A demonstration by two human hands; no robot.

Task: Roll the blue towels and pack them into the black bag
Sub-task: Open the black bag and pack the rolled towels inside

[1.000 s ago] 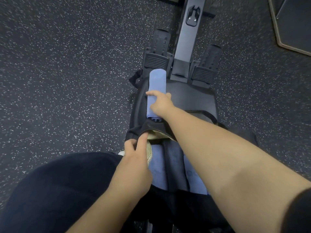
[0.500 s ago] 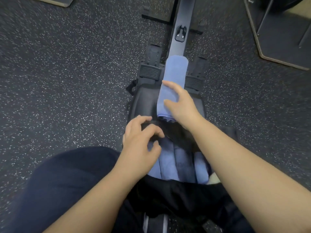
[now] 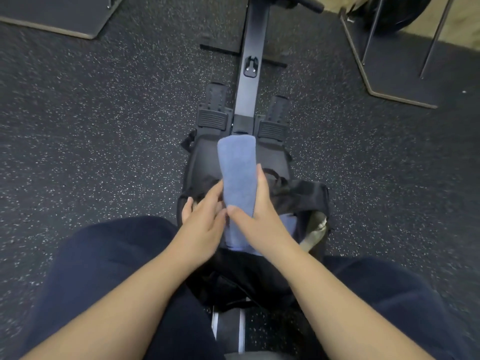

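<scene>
Between your fingers (image 3: 261,178) you're holding a rolled blue towel (image 3: 237,172), so you're mid-way through the packing step, not the rolling one. Your right hand (image 3: 255,211) is wrapping round the roll's near end, thumb on one side, fingers along the other, while your left hand (image 3: 205,216) is resting its straight fingers against the roll's left side and the rim of the black bag (image 3: 309,196). The roll is pointing away from you, far end sticking out well past your fingertips, near end sitting right over the bag's mouth. Just below your right palm, more blue towels (image 3: 288,222) are already lying packed inside, so I'd guess you're a good way through.

Next move, I reckon: you're needing to tip the roll and slide it down beside those others, with the left fingers pulling the opening wider so the fabric doesn't snag. Keep the squeeze on or the roll could loosen.
</scene>
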